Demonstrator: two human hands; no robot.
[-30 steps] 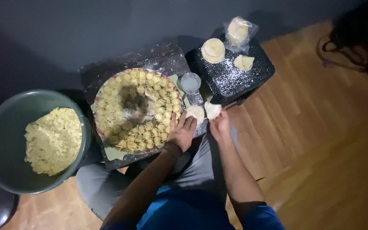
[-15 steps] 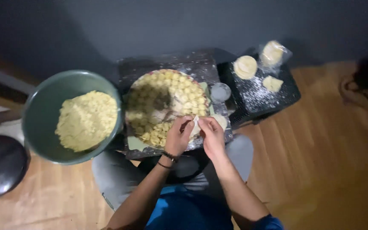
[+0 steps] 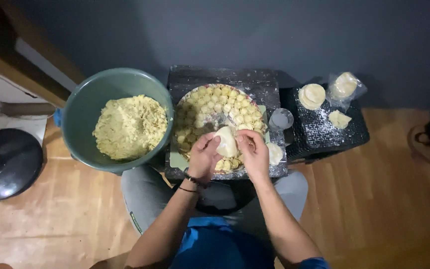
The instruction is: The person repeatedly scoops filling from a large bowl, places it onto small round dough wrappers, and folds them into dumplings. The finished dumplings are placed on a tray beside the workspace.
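Observation:
Both my hands hold one pale dough wrapper (image 3: pixel 226 141) above the near side of a round tray (image 3: pixel 193 94) packed with several small folded dumplings. My left hand (image 3: pixel 202 157) pinches its left edge and my right hand (image 3: pixel 253 153) pinches its right edge. Just right of my right hand, another flat wrapper (image 3: pixel 274 153) lies on the floured dark board (image 3: pixel 225 77). A green bowl (image 3: pixel 83 107) of yellow crumbly filling (image 3: pixel 130 127) stands to the left of the tray.
A small round glass dish (image 3: pixel 280 119) sits right of the tray. A dark side stand (image 3: pixel 324 132) carries a stack of round wrappers (image 3: pixel 312 95), a bagged stack (image 3: pixel 344 85) and a loose piece of dough (image 3: pixel 340 119). A black round lid (image 3: pixel 6 162) lies far left on the wooden floor (image 3: pixel 399 199).
The view has shifted, so everything sits further right in the frame. My hands have come together over the tray's near edge, and the wrapper is now held up between both of them.

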